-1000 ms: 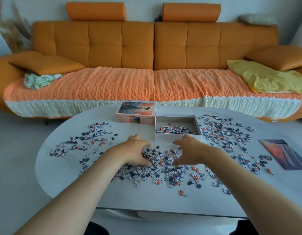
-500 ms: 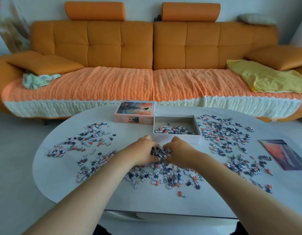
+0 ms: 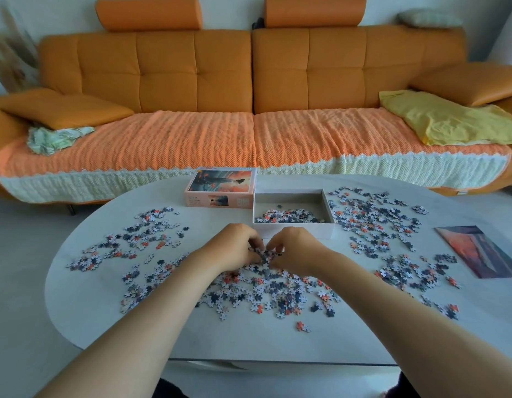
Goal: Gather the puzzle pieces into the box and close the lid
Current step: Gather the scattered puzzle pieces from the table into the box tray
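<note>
I see my left hand point(image 3: 234, 248) and right hand point(image 3: 296, 251) curled together, pinching a clump of puzzle pieces point(image 3: 265, 255) between them, just before the open box point(image 3: 320, 230); its lid point(image 3: 220, 189) lies left of the box.

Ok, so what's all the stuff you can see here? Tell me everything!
sofa: one, orange, at the back
table: one, white, in front of the sofa
box: one, white, open, far middle of the table
lid: one, pink with a picture, left of the box
puzzle pieces: lots, dark blue, white and orange, spread over the table, some in the box
picture sheet: one, orange and purple, table's right edge
cushions: two, orange, one at each sofa end
yellow cloth: one, right sofa seat
green cloth: one, left sofa seat
left hand and right hand: two, bare, pinching a clump of pieces together
</note>
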{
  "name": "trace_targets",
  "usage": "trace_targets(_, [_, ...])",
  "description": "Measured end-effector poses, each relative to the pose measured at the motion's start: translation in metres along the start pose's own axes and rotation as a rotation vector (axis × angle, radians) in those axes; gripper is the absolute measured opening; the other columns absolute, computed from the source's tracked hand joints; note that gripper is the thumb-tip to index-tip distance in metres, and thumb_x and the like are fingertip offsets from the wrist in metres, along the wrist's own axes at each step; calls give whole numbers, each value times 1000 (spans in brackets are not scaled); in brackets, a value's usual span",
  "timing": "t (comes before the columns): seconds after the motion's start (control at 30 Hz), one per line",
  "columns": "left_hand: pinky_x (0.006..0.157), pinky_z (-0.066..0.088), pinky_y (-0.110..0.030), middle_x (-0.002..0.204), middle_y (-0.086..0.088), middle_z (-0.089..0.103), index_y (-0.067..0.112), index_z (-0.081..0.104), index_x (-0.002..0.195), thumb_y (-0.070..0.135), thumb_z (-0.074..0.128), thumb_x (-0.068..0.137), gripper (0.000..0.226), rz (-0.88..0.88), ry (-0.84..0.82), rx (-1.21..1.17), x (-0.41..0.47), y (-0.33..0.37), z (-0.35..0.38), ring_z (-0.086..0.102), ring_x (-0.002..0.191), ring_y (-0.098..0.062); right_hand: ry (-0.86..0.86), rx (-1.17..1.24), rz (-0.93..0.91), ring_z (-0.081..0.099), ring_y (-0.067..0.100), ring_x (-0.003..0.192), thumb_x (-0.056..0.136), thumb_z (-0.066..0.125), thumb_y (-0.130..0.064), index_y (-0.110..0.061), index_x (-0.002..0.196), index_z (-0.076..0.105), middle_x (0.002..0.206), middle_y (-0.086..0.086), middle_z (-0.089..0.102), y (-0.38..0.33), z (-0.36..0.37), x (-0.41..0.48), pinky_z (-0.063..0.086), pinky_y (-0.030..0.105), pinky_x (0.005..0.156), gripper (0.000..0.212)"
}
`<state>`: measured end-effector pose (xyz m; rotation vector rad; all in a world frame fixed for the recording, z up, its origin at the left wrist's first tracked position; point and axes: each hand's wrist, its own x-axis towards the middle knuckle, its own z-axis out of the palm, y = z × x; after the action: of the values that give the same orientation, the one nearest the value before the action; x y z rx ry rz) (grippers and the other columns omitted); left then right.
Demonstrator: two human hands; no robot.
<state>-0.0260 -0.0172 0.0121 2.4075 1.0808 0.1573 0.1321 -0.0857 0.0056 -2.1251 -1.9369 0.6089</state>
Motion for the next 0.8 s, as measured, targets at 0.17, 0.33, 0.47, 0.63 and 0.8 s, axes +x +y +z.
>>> trace_targets(0.17, [63,39,-12,96,11,64,23,71,94,17,76,83,14,-37,-12,-60,8,-1,-2,58,80,-1,-3,55,50,65,12,72,82,70,-15,-23,89,77,82,-9,70,0,-12,2,48,13,56,13])
trace_targets(0.33, [69,45,-20,90,14,64,23,73,92,18,77,82,11,-32,43,-166,19,6,-10,59,80,-2,-8,67,32,65,6,60,86,63,-10,-22,88,79,66,-13,68,5,-26,0,50,12,55,19])
trace_targets(0.47, [64,45,-19,85,13,68,24,73,88,21,79,80,11,11,133,-296,34,17,-20,62,77,-4,148,328,42,69,13,60,83,71,-8,-21,77,75,68,-3,71,11,-53,3,57,19,57,15])
trace_targets(0.63, [59,36,-6,90,11,65,24,74,91,21,75,83,8,64,389,-166,63,22,-18,57,74,2,523,308,36,58,11,57,84,68,-6,-17,84,75,70,-5,64,29,-62,17,41,9,45,13])
trace_targets(0.8, [78,41,-23,109,3,62,20,69,115,27,71,87,29,109,239,14,71,16,-2,59,97,-13,272,234,45,55,2,62,91,66,-21,-26,106,74,83,-8,68,41,-53,24,36,4,44,18])
